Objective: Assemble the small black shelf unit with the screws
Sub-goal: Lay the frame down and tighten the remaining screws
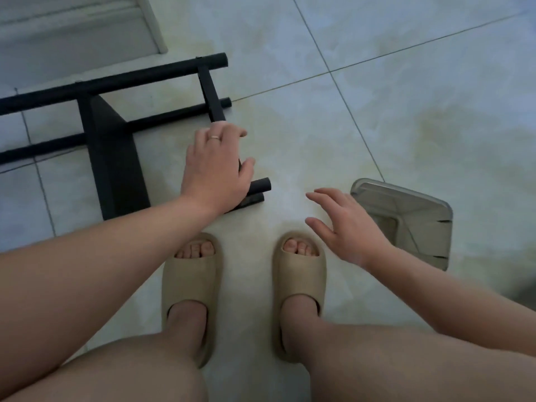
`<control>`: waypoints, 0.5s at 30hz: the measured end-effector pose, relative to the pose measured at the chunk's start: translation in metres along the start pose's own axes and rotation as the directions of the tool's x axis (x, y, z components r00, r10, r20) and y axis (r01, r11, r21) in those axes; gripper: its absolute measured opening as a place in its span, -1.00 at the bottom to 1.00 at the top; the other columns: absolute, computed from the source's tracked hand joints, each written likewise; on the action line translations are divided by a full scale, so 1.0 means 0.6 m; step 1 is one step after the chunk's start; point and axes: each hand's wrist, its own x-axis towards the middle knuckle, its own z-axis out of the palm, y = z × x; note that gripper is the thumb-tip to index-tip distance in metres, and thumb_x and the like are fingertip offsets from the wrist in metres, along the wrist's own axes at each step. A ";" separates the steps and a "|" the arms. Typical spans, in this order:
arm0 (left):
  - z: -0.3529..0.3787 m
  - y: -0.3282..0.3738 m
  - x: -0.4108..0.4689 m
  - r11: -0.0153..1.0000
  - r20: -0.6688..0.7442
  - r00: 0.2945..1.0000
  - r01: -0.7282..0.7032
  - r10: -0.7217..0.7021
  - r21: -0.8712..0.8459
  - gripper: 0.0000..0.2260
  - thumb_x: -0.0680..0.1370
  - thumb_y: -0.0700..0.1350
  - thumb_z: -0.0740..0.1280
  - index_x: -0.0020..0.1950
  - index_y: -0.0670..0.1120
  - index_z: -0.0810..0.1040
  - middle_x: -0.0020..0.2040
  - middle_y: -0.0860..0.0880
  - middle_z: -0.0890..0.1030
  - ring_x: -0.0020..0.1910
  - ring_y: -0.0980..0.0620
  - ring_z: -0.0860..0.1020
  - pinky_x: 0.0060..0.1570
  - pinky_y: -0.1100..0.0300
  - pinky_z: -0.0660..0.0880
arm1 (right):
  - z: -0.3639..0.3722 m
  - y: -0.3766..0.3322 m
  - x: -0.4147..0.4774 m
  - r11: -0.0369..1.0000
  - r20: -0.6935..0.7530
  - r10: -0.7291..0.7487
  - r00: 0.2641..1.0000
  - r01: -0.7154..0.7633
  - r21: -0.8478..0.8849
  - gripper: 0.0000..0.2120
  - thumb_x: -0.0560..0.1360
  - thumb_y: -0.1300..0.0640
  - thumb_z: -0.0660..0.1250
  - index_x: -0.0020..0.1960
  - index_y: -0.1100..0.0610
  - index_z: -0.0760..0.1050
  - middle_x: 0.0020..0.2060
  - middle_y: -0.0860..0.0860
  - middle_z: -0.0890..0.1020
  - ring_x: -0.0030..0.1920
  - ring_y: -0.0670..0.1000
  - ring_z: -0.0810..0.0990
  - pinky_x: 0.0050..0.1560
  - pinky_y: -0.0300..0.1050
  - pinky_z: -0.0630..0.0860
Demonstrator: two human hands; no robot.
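The shelf lies on its side on the tiled floor, left of the slippers. The left hand is on its end bar, fingers curled round it. The right hand hovers with fingers spread, holding nothing, just beside a clear tub.

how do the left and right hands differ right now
The left hand curls round a bar of the black shelf frame; the right hand holds nothing. The left hand is curled, the right hand spread open. The left hand wears a ring; the right hand shows none. Both reach forward above the tiled floor.
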 end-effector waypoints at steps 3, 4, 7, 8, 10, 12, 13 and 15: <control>-0.003 0.072 0.007 0.955 0.148 0.949 -0.290 0.279 0.057 -0.61 0.56 0.00 0.31 0.35 -0.08 0.43 0.36 -0.09 0.44 0.28 -0.20 0.39 0.22 -0.08 0.38 | -0.011 0.072 -0.048 0.992 0.012 0.127 0.992 -0.126 -0.029 -0.57 0.62 0.08 0.34 0.46 0.15 0.45 0.39 0.11 0.49 0.32 0.23 0.47 0.34 0.10 0.38; 0.005 0.097 0.006 0.912 0.223 0.897 -0.404 0.381 0.067 -0.62 0.57 0.01 0.29 0.36 -0.06 0.43 0.38 -0.07 0.42 0.30 -0.18 0.39 0.23 -0.07 0.39 | -0.013 0.095 -0.061 0.985 0.005 0.170 0.985 -0.169 -0.027 -0.59 0.62 0.11 0.34 0.44 0.15 0.46 0.37 0.11 0.50 0.31 0.24 0.47 0.32 0.09 0.40; 0.048 0.153 -0.004 0.766 0.435 0.712 -0.639 0.552 0.073 -0.62 0.57 0.02 0.28 0.38 -0.01 0.40 0.45 -0.04 0.36 0.36 -0.13 0.35 0.24 -0.04 0.40 | -0.007 0.160 -0.082 0.958 -0.011 0.287 0.958 -0.287 0.000 -0.63 0.62 0.18 0.32 0.41 0.18 0.48 0.31 0.15 0.53 0.27 0.26 0.50 0.28 0.12 0.44; 0.065 0.165 -0.009 0.714 0.480 0.655 -0.696 0.584 0.080 -0.61 0.56 0.01 0.28 0.37 -0.01 0.40 0.46 -0.04 0.36 0.36 -0.13 0.35 0.22 -0.04 0.41 | -0.003 0.178 -0.082 0.947 -0.003 0.321 0.947 -0.321 0.013 -0.64 0.62 0.19 0.31 0.40 0.18 0.49 0.30 0.15 0.54 0.28 0.25 0.50 0.27 0.12 0.45; 0.100 0.180 -0.018 0.611 0.533 0.556 -0.787 0.638 0.089 -0.61 0.54 0.00 0.27 0.36 0.00 0.40 0.44 -0.04 0.38 0.37 -0.12 0.34 0.20 -0.04 0.42 | 0.006 0.209 -0.077 0.923 0.039 0.381 0.924 -0.383 0.034 -0.67 0.62 0.17 0.30 0.37 0.15 0.52 0.26 0.13 0.57 0.26 0.20 0.53 0.28 0.07 0.45; 0.133 0.185 -0.021 0.557 0.562 0.502 -0.826 0.657 0.087 -0.59 0.54 0.02 0.26 0.39 0.02 0.39 0.45 -0.04 0.38 0.43 -0.13 0.29 0.28 -0.06 0.36 | 0.017 0.233 -0.066 0.901 0.110 0.422 0.900 -0.430 0.058 -0.71 0.62 0.14 0.32 0.32 0.12 0.57 0.20 0.10 0.62 0.19 0.13 0.58 0.23 -0.02 0.48; 0.147 0.187 -0.020 0.551 0.585 0.486 -0.831 0.649 0.079 -0.57 0.55 0.05 0.26 0.42 0.04 0.38 0.48 -0.05 0.36 0.49 -0.14 0.24 0.35 -0.08 0.30 | 0.022 0.243 -0.061 0.888 0.147 0.440 0.886 -0.454 0.075 -0.73 0.61 0.13 0.35 0.29 0.11 0.59 0.17 0.09 0.65 0.16 0.10 0.60 0.19 -0.06 0.49; 0.173 0.194 -0.016 0.545 0.639 0.456 -0.836 0.620 0.066 -0.58 0.58 0.12 0.26 0.43 0.07 0.38 0.55 -0.05 0.29 0.56 -0.15 0.11 0.45 -0.14 0.14 | 0.031 0.257 -0.049 0.870 0.206 0.457 0.865 -0.483 0.098 -0.74 0.58 0.14 0.39 0.26 0.10 0.62 0.12 0.07 0.68 0.12 0.05 0.62 0.10 -0.19 0.46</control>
